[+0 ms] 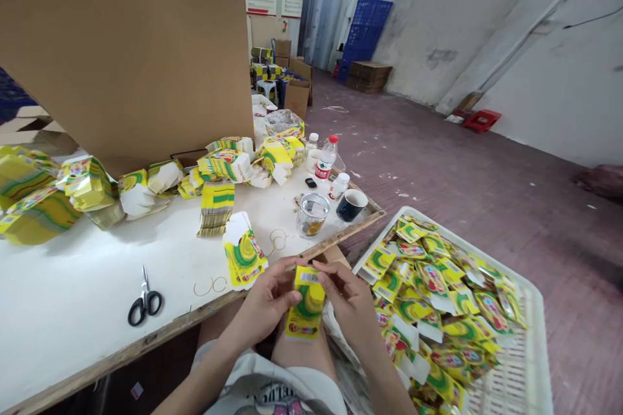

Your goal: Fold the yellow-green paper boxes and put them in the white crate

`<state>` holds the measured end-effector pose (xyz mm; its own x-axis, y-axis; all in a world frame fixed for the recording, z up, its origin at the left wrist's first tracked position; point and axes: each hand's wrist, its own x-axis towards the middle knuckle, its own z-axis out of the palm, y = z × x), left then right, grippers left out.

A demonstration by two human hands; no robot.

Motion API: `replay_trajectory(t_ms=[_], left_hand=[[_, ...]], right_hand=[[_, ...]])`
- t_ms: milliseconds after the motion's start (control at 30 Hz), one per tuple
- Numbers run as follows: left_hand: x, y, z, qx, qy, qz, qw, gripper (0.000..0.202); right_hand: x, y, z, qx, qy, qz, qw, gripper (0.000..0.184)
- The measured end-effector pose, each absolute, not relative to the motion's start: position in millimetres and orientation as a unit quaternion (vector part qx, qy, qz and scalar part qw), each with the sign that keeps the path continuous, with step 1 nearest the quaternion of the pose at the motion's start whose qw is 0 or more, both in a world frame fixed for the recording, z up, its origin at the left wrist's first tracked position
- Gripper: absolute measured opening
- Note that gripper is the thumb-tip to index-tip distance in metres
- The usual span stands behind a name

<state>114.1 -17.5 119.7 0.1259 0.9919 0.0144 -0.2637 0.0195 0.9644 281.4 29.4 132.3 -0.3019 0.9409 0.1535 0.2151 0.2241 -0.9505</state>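
Note:
Above my lap, both hands grip one small yellow-and-green printed carton [306,308], its barcode end toward the top. My left hand [272,301] pinches its left edge, thumb on the front face. At the upper right corner my right hand [343,292] holds the carton between thumb and fingers. Just beyond the left hand, a few flat unfolded cartons [244,256] lie fanned on the table. Behind them stands a stack of flat cartons [215,207]. To my right, a white plastic basket [535,337] is heaped with folded yellow cartons [438,292].
On the white table [73,285] lie black-handled scissors [145,301] and rubber bands [210,285]. A clear jar [313,214], a dark mug [352,205] and a red-capped bottle [326,159] stand near its right corner. More carton bundles [87,185] line a large cardboard sheet [146,45].

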Motion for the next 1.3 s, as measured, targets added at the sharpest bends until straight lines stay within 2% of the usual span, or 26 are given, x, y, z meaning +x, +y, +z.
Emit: replay_trajectory(t_ms=[67, 167, 233, 300, 367, 467, 633, 767, 833, 900, 1033, 1167, 1300], left_hand=[[109, -17, 115, 0.515, 0.462, 0.507, 0.514, 0.041], [78, -20, 106, 0.546, 0.61, 0.468, 0.331, 0.038], [53, -25, 97, 0.532, 0.684, 0.439, 0.237, 0.038], [34, -30, 86, 0.541, 0.713, 0.406, 0.187, 0.037], [25, -32, 75, 0.554, 0.718, 0.382, 0.178, 0.036], [26, -31, 64, 0.567, 0.709, 0.374, 0.189, 0.038], [25, -31, 63, 0.557, 0.676, 0.429, 0.219, 0.039], [24, -36, 76, 0.441, 0.65, 0.567, 0.246, 0.047], [28, -37, 84, 0.368, 0.607, 0.636, 0.302, 0.053], [37, -36, 90, 0.298, 0.535, 0.673, 0.414, 0.054], [58, -35, 96, 0.201, 0.387, 0.664, 0.608, 0.042], [70, -36, 100, 0.194, 0.297, 0.656, 0.667, 0.032], [76, -37, 104, 0.213, 0.295, 0.66, 0.658, 0.032]], right_hand=[[305, 23, 127, -0.47, -0.713, 0.38, 0.355, 0.026], [356, 23, 111, -0.54, -0.765, 0.231, 0.264, 0.028], [376, 28, 100, -0.591, -0.749, 0.142, 0.263, 0.032], [365, 36, 94, -0.595, -0.736, 0.16, 0.281, 0.033], [323, 43, 90, -0.554, -0.73, 0.262, 0.304, 0.033], [236, 55, 80, -0.497, -0.682, 0.417, 0.338, 0.031], [162, 63, 56, -0.487, -0.648, 0.461, 0.36, 0.024], [176, 56, 59, -0.471, -0.608, 0.515, 0.379, 0.036], [187, 48, 68, -0.453, -0.581, 0.558, 0.382, 0.042], [195, 37, 79, -0.433, -0.529, 0.619, 0.386, 0.045], [206, 20, 93, -0.412, -0.431, 0.704, 0.387, 0.042], [214, 14, 99, -0.408, -0.4, 0.725, 0.385, 0.041], [221, 13, 109, -0.407, -0.435, 0.706, 0.383, 0.042]])
